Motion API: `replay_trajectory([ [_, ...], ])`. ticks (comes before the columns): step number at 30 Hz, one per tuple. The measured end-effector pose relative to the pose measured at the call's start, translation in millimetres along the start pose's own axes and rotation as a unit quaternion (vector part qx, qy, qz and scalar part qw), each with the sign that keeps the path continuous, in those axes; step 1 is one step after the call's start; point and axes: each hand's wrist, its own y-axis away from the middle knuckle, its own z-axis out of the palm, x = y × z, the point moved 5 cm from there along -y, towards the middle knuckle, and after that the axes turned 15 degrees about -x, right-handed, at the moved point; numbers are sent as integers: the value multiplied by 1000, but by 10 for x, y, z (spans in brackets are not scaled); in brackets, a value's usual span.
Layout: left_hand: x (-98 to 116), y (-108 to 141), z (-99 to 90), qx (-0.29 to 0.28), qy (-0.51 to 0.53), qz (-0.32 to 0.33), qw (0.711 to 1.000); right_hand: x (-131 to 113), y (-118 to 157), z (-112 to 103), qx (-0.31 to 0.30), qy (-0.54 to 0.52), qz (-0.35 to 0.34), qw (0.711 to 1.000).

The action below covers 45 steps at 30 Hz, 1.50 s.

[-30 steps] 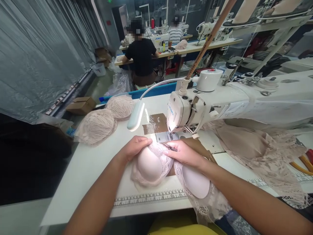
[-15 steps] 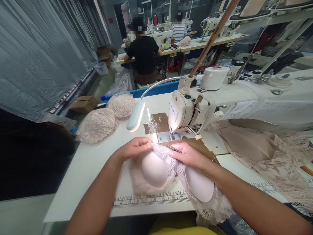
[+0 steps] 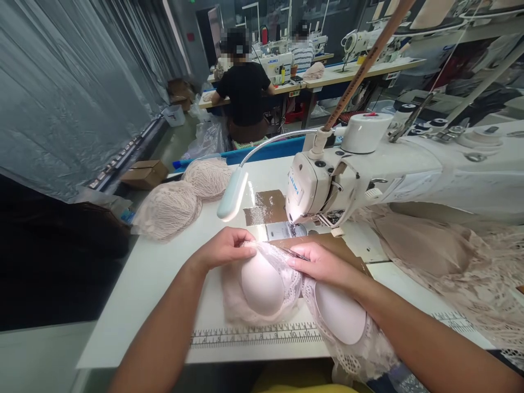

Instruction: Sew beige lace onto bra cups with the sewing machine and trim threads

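A pale pink lace bra (image 3: 262, 286) with smooth moulded cups lies across the front of the sewing table, its right cup hanging over the edge. My left hand (image 3: 227, 248) pinches the top edge of the left cup between thumb and fingers. Near the middle, my right hand (image 3: 319, 263) grips the lace and also has small metal thread snips (image 3: 295, 253) tucked in its fingers, tips pointing left. Just beyond both hands stands the white sewing machine (image 3: 309, 188), its needle area over a metal plate (image 3: 280, 231).
Stacked lace cups (image 3: 170, 210) lie at the table's left. A lamp (image 3: 232, 194) on a bent neck hangs above the work. More beige lace fabric (image 3: 429, 240) is heaped right of the machine. A printed ruler (image 3: 254, 337) runs along the front edge. A person in black (image 3: 244, 93) sits ahead.
The view has shifted slightly, so everything sits a little further right. Both hands keep their hold on the bra, and the snips remain in my right hand.
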Motion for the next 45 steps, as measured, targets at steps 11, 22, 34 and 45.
replay_trajectory([
  [11,-4,-177,282,25,-7,6,1000,-124,-32,-30,82,75,-101,989],
  [22,-70,-179,273,-21,-35,-34,999,-83,13,-75,100,96,-73,988],
  [34,-38,-176,257,49,-21,-6,999,-74,18,1,53,88,-77,992],
  [45,-113,-238,346,14,79,-23,997,-27,60,-63,83,36,-120,989],
])
